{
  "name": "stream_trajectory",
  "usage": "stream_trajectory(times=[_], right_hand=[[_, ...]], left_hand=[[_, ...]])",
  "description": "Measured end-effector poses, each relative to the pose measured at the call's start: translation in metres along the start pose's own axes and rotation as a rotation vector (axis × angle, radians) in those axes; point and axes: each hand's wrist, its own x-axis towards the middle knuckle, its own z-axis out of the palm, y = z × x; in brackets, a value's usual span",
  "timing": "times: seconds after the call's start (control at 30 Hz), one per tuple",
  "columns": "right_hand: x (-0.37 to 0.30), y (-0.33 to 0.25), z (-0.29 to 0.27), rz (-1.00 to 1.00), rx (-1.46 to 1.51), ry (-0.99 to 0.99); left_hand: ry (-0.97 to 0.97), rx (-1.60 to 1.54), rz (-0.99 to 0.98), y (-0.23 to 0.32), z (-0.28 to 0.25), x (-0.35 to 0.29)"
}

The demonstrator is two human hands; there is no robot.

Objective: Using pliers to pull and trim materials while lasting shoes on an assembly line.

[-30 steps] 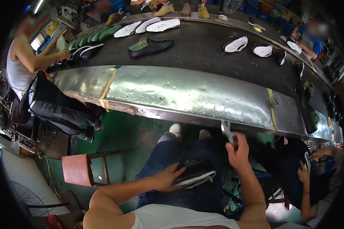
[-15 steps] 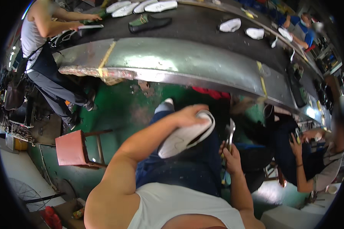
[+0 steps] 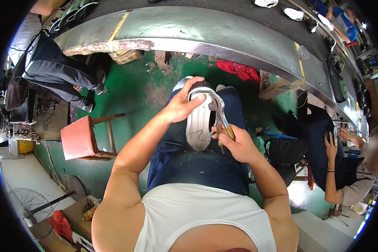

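Over my lap I hold a white shoe upper (image 3: 199, 126), its long side turned up and a dark opening along its right edge. My left hand (image 3: 182, 105) is closed round its far end, thumb on the white face and fingers over the dark rim. In my right hand (image 3: 240, 146) is a pair of pliers (image 3: 221, 115), gripped by the yellowish handles. Their metal jaws lie against the far right edge of the upper, beside a pale loop of edging. Whether the jaws are biting on the material I cannot make out.
A long metal-edged conveyor (image 3: 176, 31) with shoe parts crosses the far side. A reddish stool (image 3: 77, 137) stands left, near a standing person (image 3: 56, 69). Another person (image 3: 344, 180) sits at the right. A red cloth (image 3: 239, 70) lies beneath the conveyor; a fan (image 3: 29, 206) is lower left.
My right hand has brought the pliers left and up to the upper's edge. My left hand has turned the upper more upright and shifted its hold. The view has tilted down.
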Motion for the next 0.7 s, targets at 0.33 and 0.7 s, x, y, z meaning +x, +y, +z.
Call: stream_trajectory(times=[0.33, 0.7], right_hand=[[0.031, -0.01, -0.021, 0.095, -0.124, -0.084], [0.027, 0.009, -0.017, -0.287, -0.756, 0.197]], left_hand=[[0.117, 0.079, 0.047, -0.014, -0.001, 0.002], [0.056, 0.005, 0.001, -0.006, -0.007, 0.003]])
